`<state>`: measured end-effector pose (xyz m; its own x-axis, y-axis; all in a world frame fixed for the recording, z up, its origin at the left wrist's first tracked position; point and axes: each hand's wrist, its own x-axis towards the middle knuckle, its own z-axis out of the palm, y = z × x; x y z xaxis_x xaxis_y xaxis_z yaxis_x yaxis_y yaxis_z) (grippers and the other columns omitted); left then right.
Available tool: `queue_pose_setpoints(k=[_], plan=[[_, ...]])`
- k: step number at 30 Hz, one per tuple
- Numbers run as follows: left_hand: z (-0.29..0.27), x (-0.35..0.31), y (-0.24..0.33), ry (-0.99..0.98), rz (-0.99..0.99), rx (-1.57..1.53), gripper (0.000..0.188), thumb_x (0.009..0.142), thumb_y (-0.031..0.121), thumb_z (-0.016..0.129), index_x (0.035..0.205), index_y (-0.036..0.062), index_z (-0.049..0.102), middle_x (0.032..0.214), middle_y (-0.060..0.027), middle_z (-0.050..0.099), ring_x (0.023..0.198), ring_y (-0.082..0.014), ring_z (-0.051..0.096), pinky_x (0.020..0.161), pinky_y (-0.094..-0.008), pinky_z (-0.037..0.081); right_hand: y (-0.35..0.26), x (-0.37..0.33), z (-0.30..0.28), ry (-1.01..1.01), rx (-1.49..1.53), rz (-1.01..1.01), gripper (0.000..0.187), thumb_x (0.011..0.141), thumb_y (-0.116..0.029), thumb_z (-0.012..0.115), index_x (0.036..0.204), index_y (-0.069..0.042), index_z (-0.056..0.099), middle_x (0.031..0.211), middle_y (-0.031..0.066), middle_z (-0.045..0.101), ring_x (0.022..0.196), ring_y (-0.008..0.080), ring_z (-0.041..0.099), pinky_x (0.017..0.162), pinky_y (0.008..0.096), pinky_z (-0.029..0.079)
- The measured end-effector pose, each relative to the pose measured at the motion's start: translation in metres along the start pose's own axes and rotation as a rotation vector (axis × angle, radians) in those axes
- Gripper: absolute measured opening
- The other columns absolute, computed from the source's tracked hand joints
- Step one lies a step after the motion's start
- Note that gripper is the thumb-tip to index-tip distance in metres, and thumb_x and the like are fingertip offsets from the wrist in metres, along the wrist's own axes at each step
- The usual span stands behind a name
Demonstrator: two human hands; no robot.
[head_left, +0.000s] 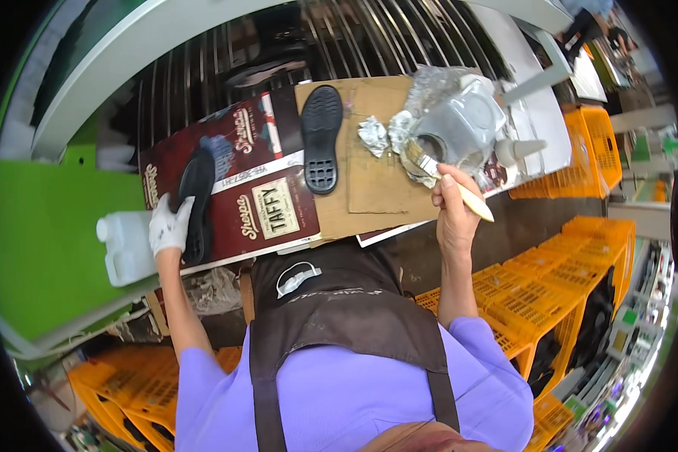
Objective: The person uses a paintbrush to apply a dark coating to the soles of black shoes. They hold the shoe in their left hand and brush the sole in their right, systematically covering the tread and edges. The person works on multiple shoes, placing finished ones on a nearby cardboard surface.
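Observation:
My left hand (170,224), in a white glove, grips the near left edge of a black shoe sole (197,181) lying on dark red printed cardboard (237,218). My bare right hand (457,207) is closed round the pale handle of a flat paintbrush (474,202). Its bristles are at the round mouth of a clear plastic jug (471,113) lying on its side in crumpled plastic film. Whether they touch the rim, I cannot tell. A second black shoe sole (322,135) lies, apart from both hands, at the left edge of plain brown cardboard (377,184).
Crumpled whitish wads (373,135) lie left of the jug. A nozzle bottle (518,151) stands to its right. At far left, a white jug (124,245) is on a green surface (45,226). Metal rollers (399,45) run behind the cardboard. Orange crates (535,294) line my right side.

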<state>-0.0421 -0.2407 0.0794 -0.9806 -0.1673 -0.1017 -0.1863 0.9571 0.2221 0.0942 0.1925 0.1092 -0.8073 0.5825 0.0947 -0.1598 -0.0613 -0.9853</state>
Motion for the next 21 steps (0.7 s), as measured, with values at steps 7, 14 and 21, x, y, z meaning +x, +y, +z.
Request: queue_pose_setpoints(k=[7,14,21], plan=[[-0.031,-0.041,0.052,-0.171,0.034,0.216,0.081,0.069,0.051,0.065,0.128,0.0007,0.040,0.106,-0.0253,0.057,0.099,-0.0396,0.056,0.084,-0.0443,0.044,-0.023,0.018,-0.019,-0.006,-0.420,-0.136,0.014,0.085,-0.008,0.060,0.095,0.001,0.065,0.079,0.0016,0.061,0.067,0.0057,0.050,0.059,0.0194,0.040],[-0.019,-0.025,-0.001,0.013,0.028,-0.827,0.072,0.073,0.016,0.070,0.132,-0.0048,0.033,0.101,-0.0127,0.056,0.084,-0.0166,0.056,0.077,-0.0277,0.045,-0.014,0.037,-0.011,-0.113,-0.692,-0.138,0.013,0.081,-0.011,0.064,0.087,0.000,0.066,0.076,0.0081,0.065,0.065,0.0098,0.057,0.060,0.0233,0.044],[-0.033,-0.039,0.048,-0.975,-0.087,-2.303,0.081,0.072,0.040,0.072,0.129,-0.0024,0.034,0.086,-0.0020,0.043,0.087,-0.0159,0.043,0.076,-0.0303,0.041,0.007,0.055,-0.009,-0.192,-0.972,-0.104,0.017,0.079,-0.019,0.062,0.084,-0.004,0.067,0.074,0.0137,0.065,0.065,0.0286,0.062,0.060,0.0330,0.048]])
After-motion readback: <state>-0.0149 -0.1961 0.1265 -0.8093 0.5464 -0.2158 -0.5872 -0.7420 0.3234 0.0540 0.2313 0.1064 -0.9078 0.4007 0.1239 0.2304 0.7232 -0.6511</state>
